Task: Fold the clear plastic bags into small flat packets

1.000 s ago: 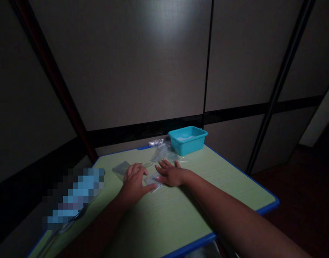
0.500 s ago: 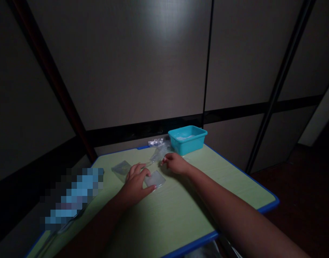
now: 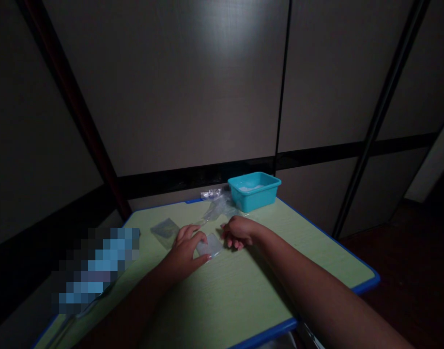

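Observation:
My left hand rests on the green table with its fingers apart, touching a small translucent square packet. Just right of that packet is my right hand, its fingers curled; whatever they may hold is too small and dark to make out. A flat clear plastic bag lies at the left of my left hand, partly beneath its fingers. Crumpled clear plastic is spread behind both hands.
A turquoise basket with something whitish inside stands at the back right of the green table, whose edge is blue. A pixelated blue object lies at the left edge. Dark panels rise behind.
My right hand has turned and come slightly nearer, beside the small packet, with more of its curled fingers showing. My left hand has hardly moved.

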Tool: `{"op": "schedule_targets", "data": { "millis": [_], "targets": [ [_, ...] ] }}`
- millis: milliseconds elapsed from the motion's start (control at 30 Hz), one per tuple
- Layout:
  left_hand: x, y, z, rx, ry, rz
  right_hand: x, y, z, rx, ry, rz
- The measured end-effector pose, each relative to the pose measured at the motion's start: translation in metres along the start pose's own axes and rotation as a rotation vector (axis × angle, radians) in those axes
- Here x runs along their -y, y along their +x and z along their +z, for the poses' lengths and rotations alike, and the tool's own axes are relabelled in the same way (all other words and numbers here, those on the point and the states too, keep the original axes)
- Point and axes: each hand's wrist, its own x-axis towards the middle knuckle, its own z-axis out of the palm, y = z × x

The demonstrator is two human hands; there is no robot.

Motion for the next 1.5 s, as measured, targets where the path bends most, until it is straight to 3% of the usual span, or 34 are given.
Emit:
{"op": "schedule_targets", "data": {
  "millis": [100, 300, 600, 800, 1067, 1267, 1500],
  "targets": [
    [-0.001, -0.001, 0.0, 0.01, -0.006, -0.009, 0.002, -0.003, 0.002, 0.076, -0.013, 0.025],
    [0.001, -0.002, 0.002, 0.014, -0.022, -0.006, 0.0, -0.001, 0.005, 0.061, 0.009, -0.014],
    [0.002, -0.002, 0.003, 0.028, -0.012, -0.007, 0.006, -0.012, 0.009, 0.169, -0.131, 0.032],
    [0.002, -0.001, 0.002, 0.039, -0.078, 0.028, 0.008, -0.014, 0.01, 0.132, -0.233, -0.003],
    [-0.01, -0.004, 0.001, 0.191, -0.172, 0.027, 0.005, -0.01, 0.008, 0.119, 0.009, -0.02],
    [-0.007, -0.002, 0.008, 0.153, -0.312, -0.006, 0.004, -0.008, 0.01, 0.109, 0.199, -0.071],
    [-0.011, 0.002, 0.005, 0.073, -0.556, -0.049, 0.005, -0.008, 0.01, 0.262, 0.404, -0.092]
  ]
}}
